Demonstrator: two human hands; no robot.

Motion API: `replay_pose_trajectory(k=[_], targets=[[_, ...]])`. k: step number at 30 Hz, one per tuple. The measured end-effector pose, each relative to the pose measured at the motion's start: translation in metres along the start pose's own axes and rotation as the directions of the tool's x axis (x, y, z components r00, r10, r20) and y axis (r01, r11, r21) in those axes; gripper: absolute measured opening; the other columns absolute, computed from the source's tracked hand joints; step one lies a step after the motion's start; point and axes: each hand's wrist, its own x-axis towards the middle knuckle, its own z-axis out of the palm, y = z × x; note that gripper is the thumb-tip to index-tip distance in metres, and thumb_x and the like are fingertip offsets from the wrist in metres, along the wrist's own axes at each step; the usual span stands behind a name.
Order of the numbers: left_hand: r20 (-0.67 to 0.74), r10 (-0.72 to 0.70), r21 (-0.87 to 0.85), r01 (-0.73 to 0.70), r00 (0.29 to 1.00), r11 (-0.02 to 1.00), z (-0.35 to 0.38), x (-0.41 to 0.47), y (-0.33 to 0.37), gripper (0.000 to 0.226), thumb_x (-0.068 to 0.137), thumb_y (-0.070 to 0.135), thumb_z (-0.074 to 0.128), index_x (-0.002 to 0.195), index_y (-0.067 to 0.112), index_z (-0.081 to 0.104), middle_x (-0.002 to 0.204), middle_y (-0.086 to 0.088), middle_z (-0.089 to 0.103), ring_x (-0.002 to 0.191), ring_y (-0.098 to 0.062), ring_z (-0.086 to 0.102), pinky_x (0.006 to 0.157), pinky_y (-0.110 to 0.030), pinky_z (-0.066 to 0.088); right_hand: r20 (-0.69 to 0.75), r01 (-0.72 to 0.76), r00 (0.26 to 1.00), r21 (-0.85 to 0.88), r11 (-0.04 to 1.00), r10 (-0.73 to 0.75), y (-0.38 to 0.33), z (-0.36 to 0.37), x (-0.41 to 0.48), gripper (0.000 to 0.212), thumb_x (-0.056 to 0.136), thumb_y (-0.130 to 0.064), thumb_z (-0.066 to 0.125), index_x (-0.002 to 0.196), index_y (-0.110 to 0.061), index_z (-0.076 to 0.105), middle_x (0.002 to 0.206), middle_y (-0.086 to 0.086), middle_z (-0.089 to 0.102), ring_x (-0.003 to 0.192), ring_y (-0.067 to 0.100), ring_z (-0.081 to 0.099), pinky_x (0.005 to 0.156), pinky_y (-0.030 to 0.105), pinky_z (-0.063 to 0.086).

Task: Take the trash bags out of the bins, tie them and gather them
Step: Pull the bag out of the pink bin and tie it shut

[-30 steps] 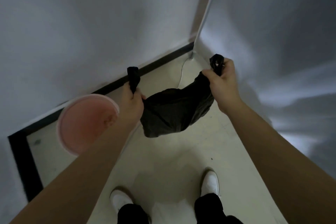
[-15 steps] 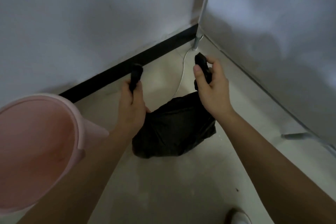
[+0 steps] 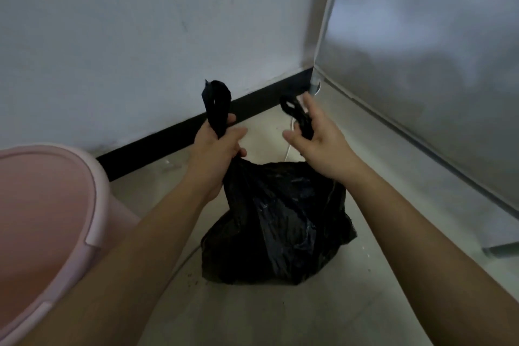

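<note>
A black trash bag (image 3: 278, 222) rests on the pale floor between my forearms, its body crumpled and full. My left hand (image 3: 216, 149) is clenched around the bag's left handle, whose loop sticks up above my fist. My right hand (image 3: 317, 143) has the right handle lying across its palm, thumb and fingers spread loosely around it. The pink bin (image 3: 47, 222) stands at the left edge, without a liner that I can see.
A white wall with a black baseboard (image 3: 174, 135) runs behind the bag. A grey metal panel (image 3: 421, 78) with a thin post closes off the right side. A white cable (image 3: 289, 146) lies on the floor behind the bag.
The bag has come down from hanging in the air to resting on the floor. My view has dropped closer. My right hand's fingers have loosened around the right handle.
</note>
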Motion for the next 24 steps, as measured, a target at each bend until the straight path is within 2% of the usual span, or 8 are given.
replay_pose_trajectory(k=[6, 9, 11, 13, 15, 17, 20, 24], targets=[[0.162, -0.056, 0.043, 0.05, 0.985, 0.998, 0.0, -0.011, 0.022, 0.038, 0.09, 0.019, 0.072, 0.124, 0.012, 0.057, 0.052, 0.014, 0.049, 0.045, -0.004, 0.046, 0.07, -0.034, 0.05, 0.203, -0.034, 0.979, 0.119, 0.992, 0.009, -0.017, 0.004, -0.015, 0.091, 0.092, -0.007, 0.067, 0.159, -0.016, 0.006, 0.08, -0.005, 0.05, 0.073, 0.002, 0.051, 0.081, 0.018, 0.045], [0.216, -0.115, 0.043, 0.108, 0.97, 0.993, 0.003, -0.021, 0.019, 0.021, 0.092, 0.017, 0.069, 0.111, 0.008, 0.065, 0.047, 0.013, 0.047, 0.042, -0.005, 0.038, 0.063, -0.029, 0.047, 0.33, 0.005, 0.944, 0.067, 0.998, -0.027, -0.019, 0.009, -0.028, 0.09, 0.09, -0.007, 0.07, 0.157, -0.015, 0.011, 0.077, -0.007, 0.053, 0.071, 0.002, 0.054, 0.078, 0.018, 0.046], [0.175, -0.106, -0.021, 0.112, 0.979, 0.994, 0.004, -0.028, 0.016, 0.004, 0.093, 0.015, 0.068, 0.094, 0.012, 0.065, 0.046, 0.01, 0.042, 0.041, -0.006, 0.035, 0.061, -0.028, 0.046, 0.32, -0.017, 0.947, -0.006, 1.0, 0.018, -0.018, 0.005, -0.034, 0.086, 0.088, -0.012, 0.073, 0.156, -0.016, 0.02, 0.085, -0.006, 0.059, 0.077, 0.003, 0.06, 0.08, 0.015, 0.046], [0.11, -0.102, -0.133, 0.116, 0.989, 0.984, 0.002, -0.03, 0.016, 0.007, 0.093, 0.018, 0.067, 0.089, 0.015, 0.063, 0.049, 0.005, 0.034, 0.043, -0.008, 0.031, 0.06, -0.029, 0.047, 0.198, 0.014, 0.98, -0.244, 0.97, 0.036, -0.007, -0.004, -0.034, 0.068, 0.089, -0.022, 0.072, 0.149, -0.02, 0.04, 0.103, -0.003, 0.063, 0.095, 0.009, 0.062, 0.091, 0.023, 0.047], [0.067, -0.089, -0.199, 0.101, 0.994, 0.975, -0.004, -0.028, 0.019, 0.01, 0.095, 0.022, 0.066, 0.09, 0.014, 0.063, 0.051, 0.003, 0.031, 0.044, -0.01, 0.03, 0.057, -0.027, 0.049, 0.156, 0.095, 0.987, -0.409, 0.907, -0.033, 0.008, -0.012, -0.035, 0.028, 0.093, -0.03, 0.063, 0.12, -0.023, 0.064, 0.102, 0.001, 0.064, 0.095, 0.018, 0.061, 0.09, 0.039, 0.05], [0.048, -0.077, -0.219, 0.085, 0.996, 0.972, -0.011, -0.028, 0.019, 0.005, 0.095, 0.016, 0.065, 0.095, 0.014, 0.06, 0.053, 0.004, 0.038, 0.044, -0.009, 0.032, 0.053, -0.027, 0.049, 0.161, 0.048, 0.987, -0.332, 0.942, 0.006, 0.018, -0.015, -0.038, 0.014, 0.099, -0.031, 0.055, 0.099, -0.024, 0.067, 0.093, -0.002, 0.066, 0.09, 0.015, 0.062, 0.084, 0.035, 0.05], [0.059, -0.121, -0.301, 0.133, 0.991, 0.944, -0.021, -0.027, 0.016, 0.02, 0.094, 0.003, 0.061, 0.113, 0.009, 0.057, 0.064, 0.0, 0.047, 0.05, -0.01, 0.048, 0.056, -0.026, 0.05, 0.089, -0.137, 0.986, -0.075, 0.988, 0.143, 0.019, -0.013, -0.044, 0.017, 0.103, -0.034, 0.048, 0.096, -0.032, 0.065, 0.09, -0.014, 0.066, 0.086, 0.003, 0.062, 0.073, 0.018, 0.043], [-0.007, -0.112, -0.212, 0.108, 0.994, 0.971, -0.033, -0.029, 0.007, 0.026, 0.103, 0.019, 0.052, 0.122, 0.008, 0.065, 0.108, -0.008, 0.07, 0.093, -0.017, 0.071, 0.079, -0.029, 0.056, -0.036, -0.19, 0.98, 0.112, 0.975, 0.195, 0.018, -0.008, -0.042, 0.025, 0.104, -0.039, 0.041, 0.093, -0.028, 0.061, 0.084, -0.003, 0.059, 0.076, 0.012, 0.057, 0.07, 0.026, 0.042]])
